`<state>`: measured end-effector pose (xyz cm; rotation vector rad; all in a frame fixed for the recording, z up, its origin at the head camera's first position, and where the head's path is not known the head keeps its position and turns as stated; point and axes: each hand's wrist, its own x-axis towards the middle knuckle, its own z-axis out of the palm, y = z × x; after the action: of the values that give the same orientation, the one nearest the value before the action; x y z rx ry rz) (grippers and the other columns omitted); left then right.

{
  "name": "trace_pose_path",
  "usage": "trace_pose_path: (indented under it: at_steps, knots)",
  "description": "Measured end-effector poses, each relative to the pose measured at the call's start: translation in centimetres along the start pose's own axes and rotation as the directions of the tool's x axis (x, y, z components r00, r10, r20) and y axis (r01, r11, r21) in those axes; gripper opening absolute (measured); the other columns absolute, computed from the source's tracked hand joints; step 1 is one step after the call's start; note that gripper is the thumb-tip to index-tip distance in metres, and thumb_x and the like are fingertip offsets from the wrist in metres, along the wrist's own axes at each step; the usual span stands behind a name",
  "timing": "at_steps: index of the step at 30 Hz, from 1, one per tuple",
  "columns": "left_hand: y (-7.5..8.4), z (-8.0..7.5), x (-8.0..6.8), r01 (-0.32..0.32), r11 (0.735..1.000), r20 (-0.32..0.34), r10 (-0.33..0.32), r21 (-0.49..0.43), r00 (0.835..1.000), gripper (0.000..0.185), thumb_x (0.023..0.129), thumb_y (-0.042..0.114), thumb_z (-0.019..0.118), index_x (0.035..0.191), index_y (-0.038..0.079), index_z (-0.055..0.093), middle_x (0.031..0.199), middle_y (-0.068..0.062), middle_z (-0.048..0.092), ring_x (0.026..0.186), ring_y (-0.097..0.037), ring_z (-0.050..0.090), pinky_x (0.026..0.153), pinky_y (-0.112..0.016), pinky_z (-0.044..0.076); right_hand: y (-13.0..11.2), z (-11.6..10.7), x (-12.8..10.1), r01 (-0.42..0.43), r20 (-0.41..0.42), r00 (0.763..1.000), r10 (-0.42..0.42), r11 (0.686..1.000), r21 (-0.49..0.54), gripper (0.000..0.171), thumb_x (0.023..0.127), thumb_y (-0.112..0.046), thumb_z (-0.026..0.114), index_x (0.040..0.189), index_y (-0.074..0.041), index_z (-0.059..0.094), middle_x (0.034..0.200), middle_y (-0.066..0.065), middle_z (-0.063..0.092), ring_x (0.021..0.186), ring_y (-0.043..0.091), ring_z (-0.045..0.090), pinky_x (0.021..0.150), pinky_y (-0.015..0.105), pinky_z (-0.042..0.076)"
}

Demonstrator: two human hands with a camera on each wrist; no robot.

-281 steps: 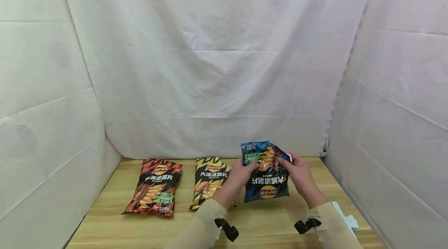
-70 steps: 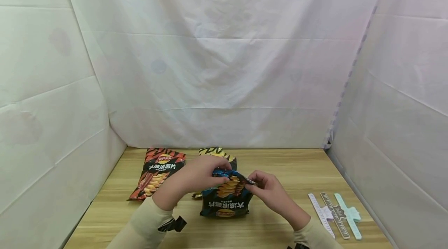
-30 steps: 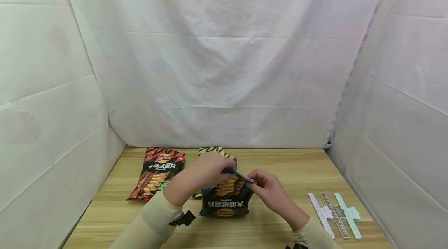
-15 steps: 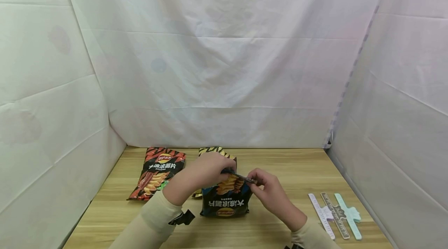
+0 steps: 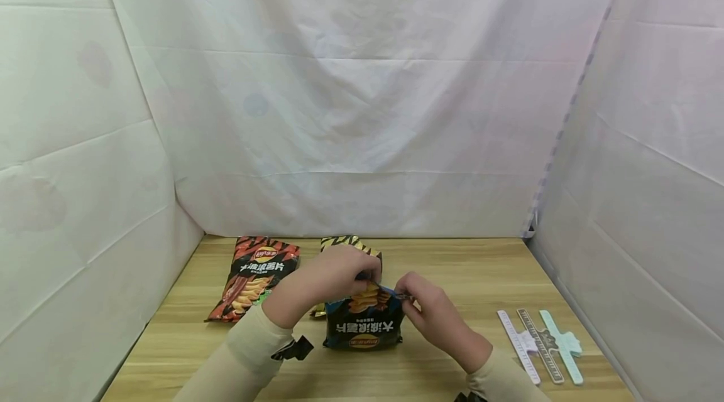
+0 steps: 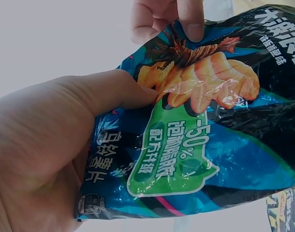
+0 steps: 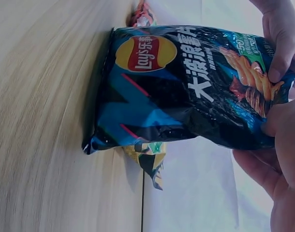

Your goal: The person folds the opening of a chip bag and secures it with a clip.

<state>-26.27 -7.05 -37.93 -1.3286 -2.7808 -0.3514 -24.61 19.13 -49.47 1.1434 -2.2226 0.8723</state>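
A blue and black potato chip bag (image 5: 364,326) stands upside down at the middle of the table, its logo end down at the wooden top. My left hand (image 5: 339,273) grips the upper edge on the left; in the left wrist view its thumb lies across the printed front of the bag (image 6: 244,140). At the upper right corner, my right hand (image 5: 432,317) pinches the edge between thumb and fingers. Seen from the right wrist, both hands meet the same end of the bag (image 7: 152,96), with the right hand (image 7: 287,150) nearer. The left fingertips behind the bag are hidden.
A red chip bag (image 5: 263,257) lies at the left, partly behind my left forearm. Behind the blue bag is a yellow one (image 5: 345,241), mostly covered. To the right lie three long clips: lilac (image 5: 520,345), dark grey (image 5: 542,348) and mint (image 5: 564,345).
Since the oldest frame, the blue bag has come left and down onto the table. Over the last second, my right fingers have shifted at the corner and the upper edge has bent; the left hand stays put.
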Motion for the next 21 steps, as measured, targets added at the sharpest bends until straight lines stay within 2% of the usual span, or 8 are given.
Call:
trace_pose_path:
  at_steps: [10, 21]
  knots:
    - [-0.46, 0.03, 0.13, 0.005, 0.998, 0.029, -0.004, -0.062, 1.0, 0.019, 0.104, 0.009, 0.078, 0.1, 0.027, 0.073, 0.093, 0.018, 0.067, 0.08, -0.002, 0.059, 0.076, -0.028, 0.053, 0.38, 0.15, -0.19, 0.099, 0.012, 0.995, -0.098, 0.994, -0.055, 0.032, 0.093, 0.015, 0.069, 0.111, -0.011, 0.064, 0.109, -0.004, 0.066, 0.085, 0.006, 0.065, 0.073, 0.017, 0.056]
    - [-0.77, -0.09, 0.02, 0.028, 0.988, 0.093, -0.014, -0.149, 0.996, 0.018, 0.101, 0.01, 0.083, 0.098, 0.025, 0.075, 0.094, 0.018, 0.065, 0.083, -0.005, 0.058, 0.078, -0.027, 0.054, 0.53, 0.08, -0.55, 0.106, 0.032, 0.994, -0.104, 0.992, -0.07, 0.033, 0.092, 0.015, 0.069, 0.113, -0.011, 0.065, 0.115, -0.003, 0.066, 0.089, 0.008, 0.067, 0.076, 0.019, 0.058]
